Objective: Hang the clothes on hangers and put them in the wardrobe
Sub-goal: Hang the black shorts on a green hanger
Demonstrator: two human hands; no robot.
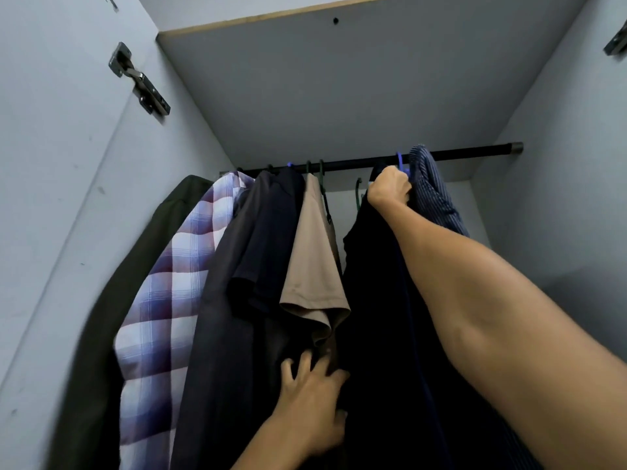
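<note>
A black rail [468,153] runs across the grey wardrobe. My right hand [388,186] is raised just under it and grips the top of a blue hanger [401,161] whose hook sits over the rail, with a dark garment [380,300] hanging below. A striped navy garment [431,191] hangs just to the right of that hand. Lower down, my left hand [314,385] presses with spread fingers against the hanging dark clothes [237,317], beside a tan shirt [314,259].
Further left on the rail hang a plaid shirt [169,300] and an olive garment [135,266] against the left wall. An empty green hanger [358,193] dangles in the gap. A door hinge [139,79] sits upper left. The rail's right end is bare.
</note>
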